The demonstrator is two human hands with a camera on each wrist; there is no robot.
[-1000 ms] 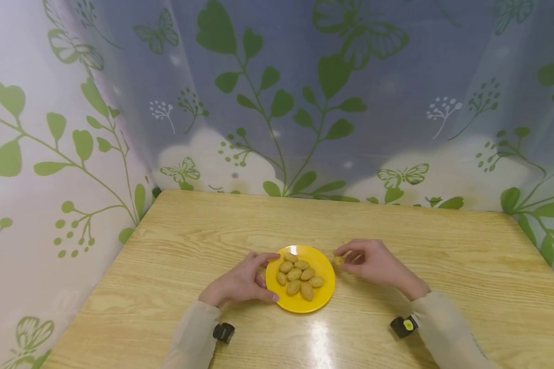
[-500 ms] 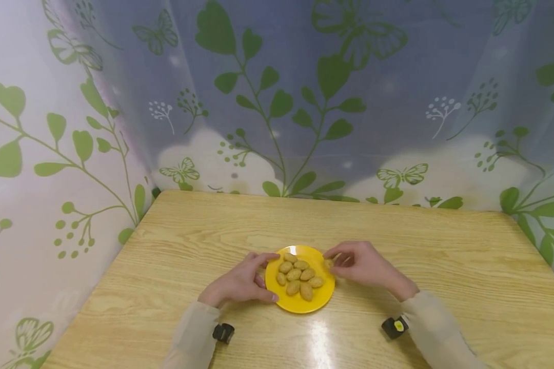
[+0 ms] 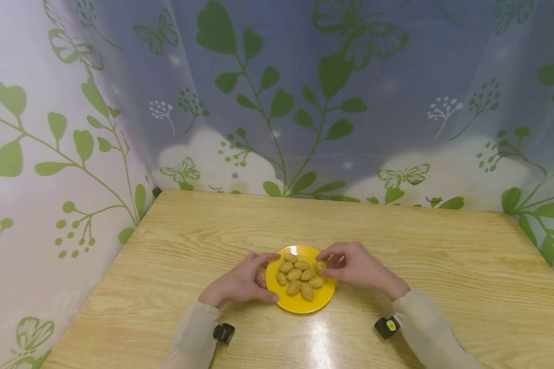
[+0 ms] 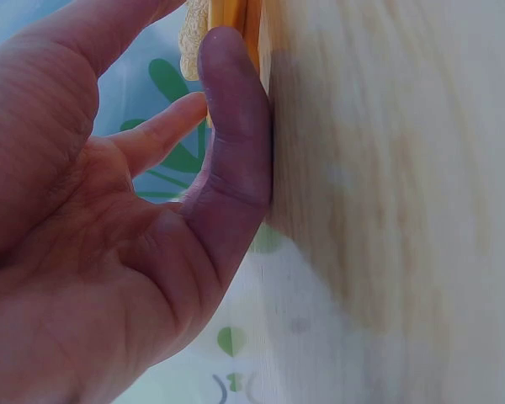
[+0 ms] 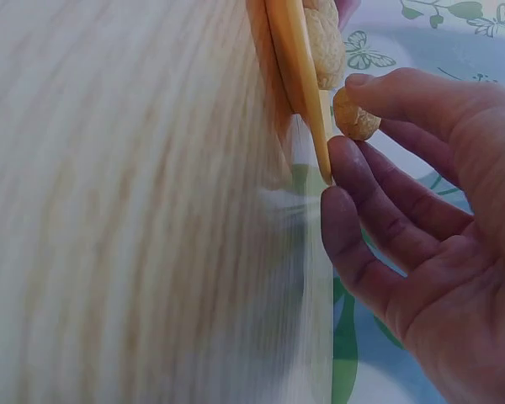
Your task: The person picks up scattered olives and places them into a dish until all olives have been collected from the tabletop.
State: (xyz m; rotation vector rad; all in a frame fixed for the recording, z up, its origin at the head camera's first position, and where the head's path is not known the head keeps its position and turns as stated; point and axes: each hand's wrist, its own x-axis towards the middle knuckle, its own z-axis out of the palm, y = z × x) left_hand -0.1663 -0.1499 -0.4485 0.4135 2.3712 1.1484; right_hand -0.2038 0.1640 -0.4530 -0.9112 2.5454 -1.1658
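A round yellow plate on the table bears several tan walnuts with rough, wrinkled shells. My left hand holds the plate's left edge, its thumb at the near side and a finger at the far side of the rim. In the left wrist view, that hand curves about the edge, low against the tabletop. My right hand pinches one walnut over the plate's right side. The right wrist view shows this walnut between thumb and finger, with two other fingertips close to the rim.
The light wooden table runs back to a curtain printed with leaves and butterflies. Another printed cloth hangs at the left. Each wrist wears a small black device, the right one with a yellow mark.
My right hand has moved left with its walnut, from beside the plate to over its right side. The left hand and the plate have stayed in place.
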